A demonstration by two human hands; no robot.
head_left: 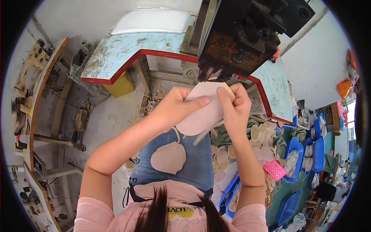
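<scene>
Your left hand (178, 106) and right hand (236, 106) pinch pale piece (204, 106) between them; long axis slants forward-right, toward machine head (239, 46).

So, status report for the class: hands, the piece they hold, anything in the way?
Left hand, right hand gripping pale flat piece. Far edge at black machine head. Similar pieces stacked on lap. Nothing visibly blocking.
</scene>
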